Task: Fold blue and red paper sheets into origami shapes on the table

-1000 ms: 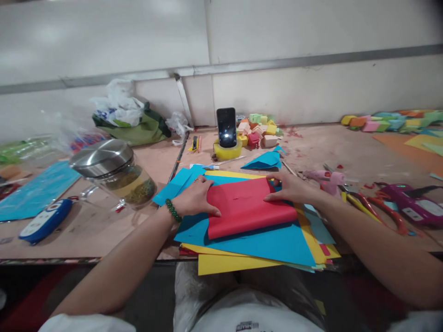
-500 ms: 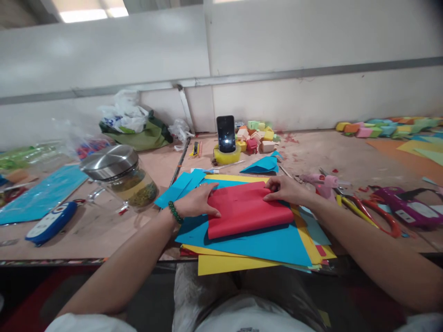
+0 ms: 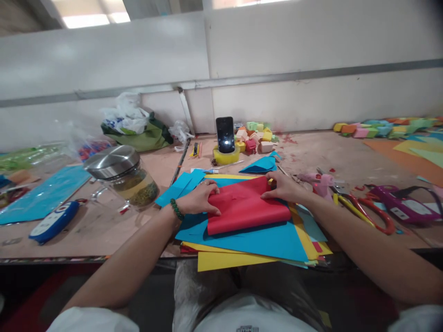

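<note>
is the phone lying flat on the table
No, the phone stands upright in a yellow tape roll.

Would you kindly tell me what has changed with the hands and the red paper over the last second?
Very little. The left hand and right hand stay pressed on the far corners of the folded red sheet, fingers shifting only slightly. The view drifted a little. The sheet still lies on the blue sheet, and the glass jar and phone are unmoved.

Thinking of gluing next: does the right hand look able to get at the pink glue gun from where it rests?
Probably yes: the right hand lies flat on the folded red paper sheet, and the pink glue gun sits just beside it with nothing between.
</note>
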Tool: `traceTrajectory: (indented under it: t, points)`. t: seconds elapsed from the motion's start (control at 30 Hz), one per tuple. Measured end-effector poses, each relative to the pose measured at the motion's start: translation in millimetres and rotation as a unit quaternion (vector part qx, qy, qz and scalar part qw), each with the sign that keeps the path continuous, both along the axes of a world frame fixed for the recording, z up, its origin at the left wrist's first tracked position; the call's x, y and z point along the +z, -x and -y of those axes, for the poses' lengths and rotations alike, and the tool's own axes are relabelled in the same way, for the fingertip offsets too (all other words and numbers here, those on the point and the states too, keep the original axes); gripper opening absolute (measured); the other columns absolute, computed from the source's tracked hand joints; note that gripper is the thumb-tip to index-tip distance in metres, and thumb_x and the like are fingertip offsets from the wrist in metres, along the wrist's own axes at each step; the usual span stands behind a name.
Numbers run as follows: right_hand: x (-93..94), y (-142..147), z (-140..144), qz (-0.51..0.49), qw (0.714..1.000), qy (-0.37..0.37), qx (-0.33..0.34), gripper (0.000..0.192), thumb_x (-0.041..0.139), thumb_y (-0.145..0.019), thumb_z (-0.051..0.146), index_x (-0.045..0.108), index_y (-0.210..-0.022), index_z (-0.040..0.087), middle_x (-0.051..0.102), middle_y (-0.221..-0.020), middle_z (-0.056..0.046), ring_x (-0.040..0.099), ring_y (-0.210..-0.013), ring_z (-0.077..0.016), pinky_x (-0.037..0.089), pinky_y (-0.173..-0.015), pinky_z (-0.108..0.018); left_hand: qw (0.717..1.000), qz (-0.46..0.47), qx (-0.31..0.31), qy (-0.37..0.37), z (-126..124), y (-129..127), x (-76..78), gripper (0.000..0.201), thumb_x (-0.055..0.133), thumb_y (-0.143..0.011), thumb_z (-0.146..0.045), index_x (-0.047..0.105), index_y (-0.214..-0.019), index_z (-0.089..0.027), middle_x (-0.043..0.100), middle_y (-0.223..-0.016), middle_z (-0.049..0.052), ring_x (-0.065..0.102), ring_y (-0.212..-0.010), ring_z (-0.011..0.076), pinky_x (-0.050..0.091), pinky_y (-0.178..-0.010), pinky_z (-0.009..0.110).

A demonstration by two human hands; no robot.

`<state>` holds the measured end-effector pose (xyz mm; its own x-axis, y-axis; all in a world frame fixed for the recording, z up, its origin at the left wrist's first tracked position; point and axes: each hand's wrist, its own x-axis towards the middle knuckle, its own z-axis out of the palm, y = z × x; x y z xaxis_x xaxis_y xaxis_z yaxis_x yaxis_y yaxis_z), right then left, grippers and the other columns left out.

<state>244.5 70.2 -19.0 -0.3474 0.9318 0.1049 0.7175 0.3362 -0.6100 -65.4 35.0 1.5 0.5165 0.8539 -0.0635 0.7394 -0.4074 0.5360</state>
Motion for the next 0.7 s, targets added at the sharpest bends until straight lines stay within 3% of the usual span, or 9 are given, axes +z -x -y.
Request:
traceTrajectory:
  t: [0.1,0.2,0.3,0.4,0.53,0.6,0.7]
  points:
    - [-1.2,2.1,3.4,-0.078,0.994,-0.064,0.039,0.030,0.074,-0.063,0.044,0.059,-0.076,0.021,0.064,-0.099,-0.006,0.060,-0.088,-0.0221,0.049,-0.080,-0.036,1.000,0.003,0.001,0.001,0.8,0.8,-0.8,0.051,0.087,-0.053,-0.041,0.057,-0.089,-0.021,0.051,-0.126,0.010,0.045,-0.123,0.0309,0.038,-0.107,0.045]
    - [0.2,3.6,5.1,-0.141,0.987,-0.050,0.055,0.035,0.068,-0.071,0.053,0.054,-0.068,0.022,0.061,-0.079,-0.002,0.058,-0.075,-0.0187,0.048,-0.071,-0.033,1.000,0.023,0.013,-0.007,2.5,0.6,-1.3,0.058,0.087,-0.053,-0.040,0.059,-0.100,-0.020,0.052,-0.129,0.012,0.044,-0.127,0.0321,0.036,-0.109,0.047]
    - [0.3,3.2,3.9,-0.209,0.978,-0.016,0.007,0.045,0.071,-0.066,0.062,0.051,-0.069,0.022,0.052,-0.061,0.004,0.050,-0.058,-0.0137,0.042,-0.057,-0.028,0.992,0.092,0.083,-0.022,2.8,-0.6,-1.4,0.086,0.087,-0.050,-0.039,0.052,-0.126,-0.020,0.049,-0.138,0.014,0.040,-0.133,0.0335,0.033,-0.111,0.047]
    - [-0.4,2.4,2.0,-0.283,0.959,0.012,-0.026,0.050,0.075,-0.060,0.063,0.052,-0.076,0.023,0.059,-0.066,0.003,0.057,-0.064,-0.0161,0.046,-0.059,-0.029,0.955,0.234,0.176,0.051,1.7,-1.2,-0.8,0.095,0.085,-0.056,-0.043,0.043,-0.138,-0.019,0.063,-0.121,0.012,0.056,-0.117,0.0320,0.047,-0.096,0.046]
    - [-0.4,4.5,3.0,-0.368,0.927,0.063,-0.024,0.050,0.080,-0.058,0.056,0.054,-0.084,0.023,0.069,-0.078,0.000,0.067,-0.076,-0.0201,0.054,-0.072,-0.035,0.885,0.389,0.197,0.164,0.1,-1.6,1.1,0.066,0.084,-0.057,-0.046,0.064,-0.111,-0.013,0.071,-0.095,0.009,0.067,-0.084,0.0230,0.054,-0.075,0.035]
    - [0.0,6.6,4.6,-0.398,0.911,0.104,-0.035,0.051,0.082,-0.057,0.051,0.055,-0.090,0.023,0.072,-0.080,0.000,0.069,-0.076,-0.0213,0.056,-0.072,-0.036,0.866,0.422,0.206,0.171,0.1,-2.0,2.1,0.053,0.085,-0.055,-0.045,0.069,-0.094,-0.012,0.072,-0.089,0.008,0.067,-0.079,0.0205,0.053,-0.073,0.033]
    - [0.3,9.3,6.3,-0.429,0.890,0.143,-0.060,0.054,0.086,-0.056,0.044,0.056,-0.094,0.022,0.073,-0.078,0.000,0.071,-0.074,-0.0219,0.056,-0.068,-0.035,0.854,0.436,0.230,0.167,0.9,-2.6,3.6,0.048,0.087,-0.051,-0.045,0.071,-0.083,-0.013,0.071,-0.078,0.006,0.065,-0.071,0.0182,0.052,-0.069,0.032]
